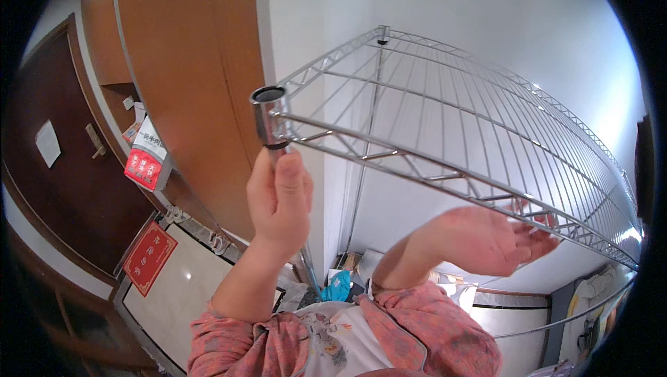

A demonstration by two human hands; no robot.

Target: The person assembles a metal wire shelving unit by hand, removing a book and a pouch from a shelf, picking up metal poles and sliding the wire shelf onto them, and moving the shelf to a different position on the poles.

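A chrome wire shelf (445, 106) spans the view at upper right, with a round metal collar (269, 110) at its near left corner. Just below that collar, my left hand (281, 186) is closed around a slim metal pole (280, 153), thumb up near the collar's dark lower rim. My right hand (486, 238) is raised under the shelf's front edge, its fingers at the truss wires and partly hidden by them. A second corner collar (383, 34) sits at the shelf's far corner on a thin upright pole (365, 155).
A brown wooden cabinet (194, 64) stands close on the left, with a red and white package (147, 158) beside it. Beyond are a dark door (69, 148) and a red mat (149, 257). A white wall (326, 51) rises behind the shelf. A blue bag (336, 285) lies low down.
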